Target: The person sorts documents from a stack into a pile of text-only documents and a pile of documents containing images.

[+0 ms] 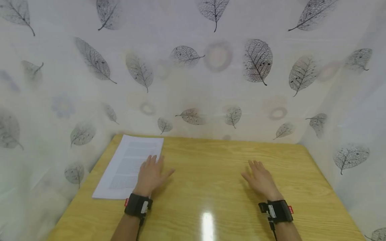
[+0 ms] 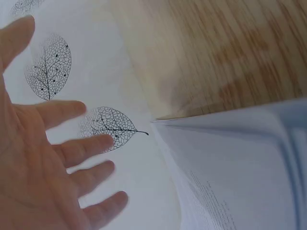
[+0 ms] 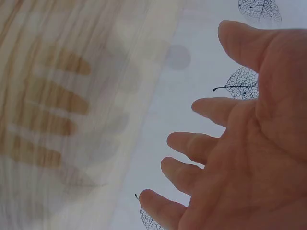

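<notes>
A stack of printed paper [image 1: 126, 160] lies at the left side of the wooden table. In the head view my left hand [image 1: 150, 177] overlaps its right edge, fingers spread and thumb out to the right. The left wrist view shows that palm with nothing in it, and the paper stack [image 2: 230, 158] beside it with its sheet edges showing. My right hand [image 1: 260, 180] is over the right half of the table, fingers extended, holding nothing. From the right wrist view, the right hand [image 3: 235, 134] has its fingers apart, and their reflection shows on the glossy tabletop.
The yellow wood-grain table [image 1: 205, 174] has a glare spot near its front. A pale curtain [image 1: 193, 90] printed with dark leaves stands behind the table and along both sides. Each wrist wears a black strap [image 1: 137, 205] with a cable.
</notes>
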`<action>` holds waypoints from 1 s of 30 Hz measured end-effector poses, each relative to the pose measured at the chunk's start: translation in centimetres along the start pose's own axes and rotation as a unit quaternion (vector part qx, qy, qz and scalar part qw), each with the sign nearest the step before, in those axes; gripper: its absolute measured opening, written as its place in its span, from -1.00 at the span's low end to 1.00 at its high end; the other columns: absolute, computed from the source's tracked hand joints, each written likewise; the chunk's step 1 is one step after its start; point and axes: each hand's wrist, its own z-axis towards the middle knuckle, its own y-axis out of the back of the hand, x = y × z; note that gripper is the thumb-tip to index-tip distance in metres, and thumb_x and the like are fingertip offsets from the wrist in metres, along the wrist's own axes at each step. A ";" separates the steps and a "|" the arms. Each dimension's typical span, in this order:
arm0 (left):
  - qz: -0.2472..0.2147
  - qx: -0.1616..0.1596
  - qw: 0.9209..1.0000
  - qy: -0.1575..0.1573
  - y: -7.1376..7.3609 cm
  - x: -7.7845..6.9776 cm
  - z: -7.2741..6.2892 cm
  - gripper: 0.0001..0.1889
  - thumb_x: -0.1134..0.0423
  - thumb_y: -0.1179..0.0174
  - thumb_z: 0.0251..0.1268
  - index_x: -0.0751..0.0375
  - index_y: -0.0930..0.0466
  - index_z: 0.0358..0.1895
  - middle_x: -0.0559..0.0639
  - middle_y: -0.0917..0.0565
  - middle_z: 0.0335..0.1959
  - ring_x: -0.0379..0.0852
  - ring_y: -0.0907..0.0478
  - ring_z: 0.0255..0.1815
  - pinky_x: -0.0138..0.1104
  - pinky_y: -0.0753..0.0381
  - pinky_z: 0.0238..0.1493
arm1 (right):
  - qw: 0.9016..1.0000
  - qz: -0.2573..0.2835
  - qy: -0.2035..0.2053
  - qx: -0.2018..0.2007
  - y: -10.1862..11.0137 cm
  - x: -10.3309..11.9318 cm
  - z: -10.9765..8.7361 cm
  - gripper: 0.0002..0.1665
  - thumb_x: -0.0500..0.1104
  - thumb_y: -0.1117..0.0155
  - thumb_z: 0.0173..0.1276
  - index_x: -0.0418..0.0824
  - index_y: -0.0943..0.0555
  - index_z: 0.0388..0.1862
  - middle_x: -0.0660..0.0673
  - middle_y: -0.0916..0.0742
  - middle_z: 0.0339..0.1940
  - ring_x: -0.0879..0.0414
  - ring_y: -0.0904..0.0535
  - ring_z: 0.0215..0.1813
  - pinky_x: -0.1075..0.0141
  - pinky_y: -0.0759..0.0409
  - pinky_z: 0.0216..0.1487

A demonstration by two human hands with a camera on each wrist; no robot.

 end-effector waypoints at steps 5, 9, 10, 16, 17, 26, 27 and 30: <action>-0.010 -0.006 1.000 0.019 0.6 0.2 0.1 -0.22 -0.27 -0.03 0.23 0.34 -0.34 0.28 0.41 -0.48 0.15 0.34 -0.38 0.21 0.14 -0.42 0.10 | 1.000 0.012 0.026 -0.002 -0.7 1.2 0.7 -0.22 0.10 -0.02 0.42 -0.48 -0.23 0.34 -0.53 -0.32 0.34 -0.45 -0.07 0.41 -0.31 -0.10 0.30; -0.020 0.009 0.999 0.041 0.8 0.9 0.0 -0.25 -0.21 -0.02 0.27 0.38 -0.32 0.28 0.40 -0.48 0.16 0.31 -0.43 0.16 0.12 -0.46 0.06 | 0.998 0.052 0.024 0.016 -1.4 2.3 1.5 -0.28 0.08 -0.04 0.42 -0.40 -0.28 0.35 -0.44 -0.42 0.31 -0.37 -0.21 0.39 -0.22 -0.19 0.32; -0.025 0.011 0.999 0.045 0.9 1.2 0.0 -0.25 -0.21 -0.02 0.28 0.39 -0.32 0.28 0.40 -0.47 0.17 0.32 -0.43 0.17 0.12 -0.46 0.06 | 0.997 0.067 0.020 0.018 -1.5 2.6 1.7 -0.30 0.08 -0.04 0.42 -0.37 -0.29 0.35 -0.41 -0.45 0.30 -0.35 -0.26 0.37 -0.20 -0.23 0.31; -0.024 0.018 0.998 0.059 1.2 3.1 -0.3 -0.28 -0.19 -0.07 0.25 0.42 -0.42 0.20 0.39 -0.53 0.10 0.31 -0.50 0.08 0.10 -0.54 -0.07 | 0.992 0.122 0.015 0.020 -2.1 5.2 3.1 -0.39 0.10 -0.07 0.39 -0.24 -0.43 0.27 -0.26 -0.61 0.16 -0.19 -0.54 0.16 -0.09 -0.46 0.15; -0.021 0.022 0.998 0.062 1.4 3.3 -0.4 -0.28 -0.19 -0.07 0.24 0.42 -0.43 0.19 0.39 -0.53 0.10 0.32 -0.50 0.07 0.10 -0.55 -0.09 | 0.992 0.122 0.018 0.022 -2.2 5.7 3.3 -0.40 0.11 -0.08 0.38 -0.23 -0.45 0.25 -0.25 -0.64 0.12 -0.16 -0.57 0.12 -0.06 -0.49 0.10; -0.002 0.030 0.995 0.092 2.6 5.7 -1.2 -0.28 -0.23 -0.07 0.22 0.42 -0.47 0.12 0.39 -0.58 -0.01 0.31 -0.55 -0.06 0.08 -0.57 -0.26 | 0.988 0.117 0.068 0.068 -4.8 10.5 5.0 -0.46 0.11 -0.13 0.35 -0.22 -0.54 0.14 -0.17 -0.72 -0.08 0.01 -0.65 -0.11 0.10 -0.60 -0.10; -0.002 0.028 0.995 0.099 2.6 5.9 -1.3 -0.27 -0.25 -0.06 0.21 0.41 -0.47 0.13 0.40 -0.57 0.00 0.32 -0.55 -0.05 0.09 -0.57 -0.26 | 0.987 0.118 0.076 0.075 -5.0 10.9 5.1 -0.46 0.11 -0.12 0.36 -0.23 -0.54 0.14 -0.17 -0.72 -0.09 0.01 -0.65 -0.12 0.10 -0.60 -0.10; -0.009 0.030 0.992 0.125 3.0 6.4 -1.7 -0.27 -0.28 -0.08 0.17 0.40 -0.51 0.04 0.36 -0.60 -0.10 0.26 -0.58 -0.15 0.02 -0.56 -0.40 | 0.983 0.123 0.098 0.097 -5.3 12.3 5.2 -0.47 0.10 -0.10 0.37 -0.23 -0.53 0.15 -0.17 -0.72 -0.10 0.02 -0.64 -0.11 0.12 -0.59 -0.10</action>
